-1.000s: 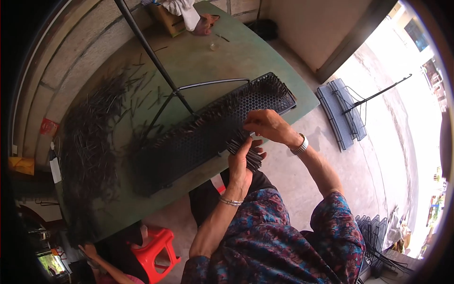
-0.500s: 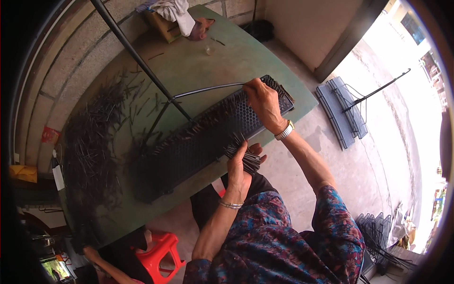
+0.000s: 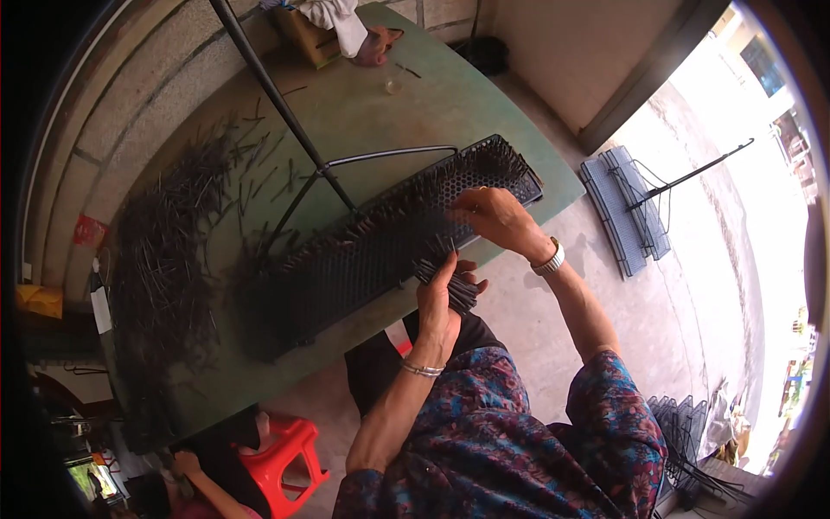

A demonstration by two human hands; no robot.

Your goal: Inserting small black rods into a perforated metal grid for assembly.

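My left hand (image 3: 437, 298) is closed around a bundle of thin dark sticks (image 3: 461, 292) at the table's front edge. Just above and to the right, my right hand (image 3: 506, 223) hovers over a black perforated tray (image 3: 350, 281), its fingers drawn together in a pinch. Blur hides whatever lies between the fingertips. The tray lies slantwise across the table, with a row of short dark sticks (image 3: 372, 227) standing up along its far side and more crowding its right end. A long black rod (image 3: 281, 99) with forked braces rises from the tray.
Loose dark sticks (image 3: 169, 259) are heaped on the left of the green table (image 3: 372, 112). A box with cloth (image 3: 333, 26) stands at the back. Below are a red stool (image 3: 285, 458) and another person's arm (image 3: 212, 489). Another rack (image 3: 627, 212) lies on the floor at right.
My right hand has come back from the tray's right end, nearer to my left hand and the bundle. My left hand keeps its hold. The other person's arm has shifted slightly.
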